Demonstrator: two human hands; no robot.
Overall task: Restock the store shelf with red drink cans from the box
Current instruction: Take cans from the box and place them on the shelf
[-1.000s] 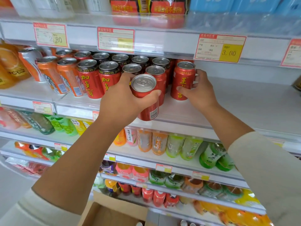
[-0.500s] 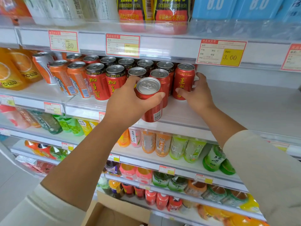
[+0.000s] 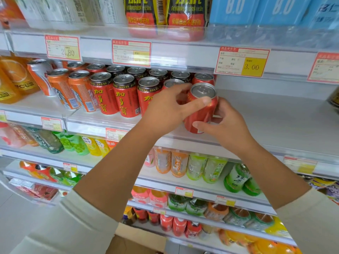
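Note:
A red drink can with a silver top stands tilted at the front of the white shelf, at the right end of the can rows. My left hand grips its upper part, thumb across the rim side. My right hand holds its lower right side with thumb and fingers. Behind and to the left stand several red cans with yellow characters in rows. A corner of the cardboard box shows at the bottom.
Orange cans and orange juice bottles fill the shelf's left end. Price tags hang on the shelf edge above. Lower shelves hold bottled drinks. The shelf right of the held can is bare.
My left hand has carried the can rightward and set it down at the row's right end. My right hand left the rear can and now steadies this can's lower side.

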